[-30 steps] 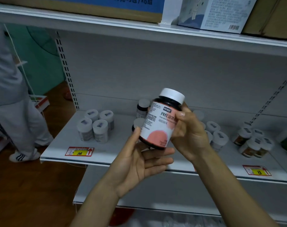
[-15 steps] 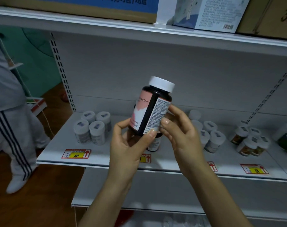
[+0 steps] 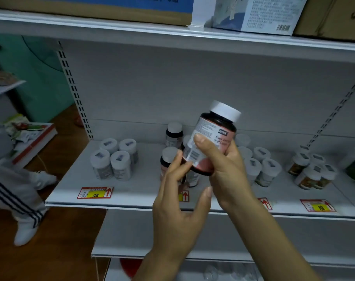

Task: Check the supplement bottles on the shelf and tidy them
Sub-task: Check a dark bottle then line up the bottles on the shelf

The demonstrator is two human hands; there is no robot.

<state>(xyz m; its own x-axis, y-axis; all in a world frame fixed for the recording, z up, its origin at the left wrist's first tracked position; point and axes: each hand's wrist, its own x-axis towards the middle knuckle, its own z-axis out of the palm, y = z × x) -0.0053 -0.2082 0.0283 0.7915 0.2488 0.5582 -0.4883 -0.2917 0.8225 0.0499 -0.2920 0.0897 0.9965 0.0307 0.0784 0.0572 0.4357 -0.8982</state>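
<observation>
The right hand [image 3: 227,169] grips a dark supplement bottle [image 3: 211,138] round its lower half, with the white cap tilted up and to the right, in front of the shelf [image 3: 144,191]. The left hand [image 3: 178,203] sits just below, fingers loosely spread and holding nothing, its fingertips at the bottle's bottom rim. Behind them stand more dark bottles [image 3: 173,132]. Four white-capped bottles [image 3: 114,159] cluster to the left above a red-and-yellow price tag [image 3: 95,192]. Another person's striped trouser leg [image 3: 14,191] shows at far left.

Bottle [image 3: 211,128] label partly covered, top-shelf boxes [image 3: 253,15] cropped, price tag [image 3: 95,192] print illegible
</observation>
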